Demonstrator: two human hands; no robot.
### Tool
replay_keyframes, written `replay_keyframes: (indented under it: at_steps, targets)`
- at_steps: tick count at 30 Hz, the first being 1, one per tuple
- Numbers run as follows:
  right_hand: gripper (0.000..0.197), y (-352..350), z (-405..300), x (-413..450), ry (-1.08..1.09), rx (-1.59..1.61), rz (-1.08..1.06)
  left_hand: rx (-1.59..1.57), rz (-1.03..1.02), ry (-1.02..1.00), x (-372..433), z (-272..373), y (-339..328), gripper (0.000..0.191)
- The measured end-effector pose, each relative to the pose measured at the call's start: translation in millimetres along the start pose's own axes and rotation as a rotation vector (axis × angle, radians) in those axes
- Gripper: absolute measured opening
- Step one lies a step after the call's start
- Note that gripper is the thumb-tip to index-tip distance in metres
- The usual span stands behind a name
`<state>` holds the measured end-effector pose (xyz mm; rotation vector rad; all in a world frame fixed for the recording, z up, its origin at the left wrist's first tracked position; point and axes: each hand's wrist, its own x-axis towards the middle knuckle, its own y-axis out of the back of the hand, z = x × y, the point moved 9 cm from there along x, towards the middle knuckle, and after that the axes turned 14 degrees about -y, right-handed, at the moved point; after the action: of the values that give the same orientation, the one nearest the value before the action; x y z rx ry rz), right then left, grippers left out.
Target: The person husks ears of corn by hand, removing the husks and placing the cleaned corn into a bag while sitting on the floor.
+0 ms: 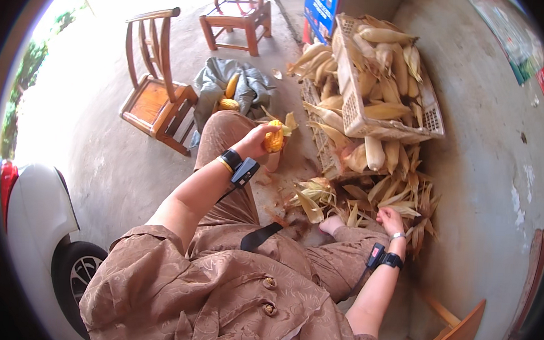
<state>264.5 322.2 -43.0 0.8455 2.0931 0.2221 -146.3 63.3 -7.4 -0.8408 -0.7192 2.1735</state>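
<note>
My left hand (253,140) is closed around a yellow ear of corn (273,137) above my left knee. A bit of pale husk (291,125) shows just beyond that ear. Low on the right, my right hand (390,220) is over a heap of dry corn husks (391,192), its fingers curled. Whether a husk is between those fingers cannot be made out. Past my left knee lies a grey-green woven sack (257,93), with bare yellow ears (229,104) on it. A loose bunch of husk (316,195) lies on the floor between my legs.
A plastic crate (384,132) of unhusked corn (380,78) rests tilted on another crate (321,149). The wall (476,148) rises on the right. Wooden chairs (153,106) stand ahead; a white car (39,204) is at left. A wooden chair back (457,336) is at lower right.
</note>
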Motion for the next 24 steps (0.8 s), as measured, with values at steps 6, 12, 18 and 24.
replay_keyframes:
  at_steps: [6, 12, 18, 24]
  targets:
    - [0.027, -1, 11, 10, -0.026, -0.022, 0.000, 0.098, 0.179, -0.111, 48, 68, 55, 0.017]
    - [0.028, -3, 7, 11, -0.083, -0.028, 0.000, 0.072, 0.299, -0.280, 79, 171, 125, 0.038]
    - [0.029, -4, 4, 8, -0.061, -0.067, -0.036, 0.310, 0.169, -0.174, 82, 161, 109, 0.028]
    - [0.028, -3, 8, 11, -0.080, -0.069, -0.035, 0.420, -0.011, -0.141, 57, 105, 9, 0.012]
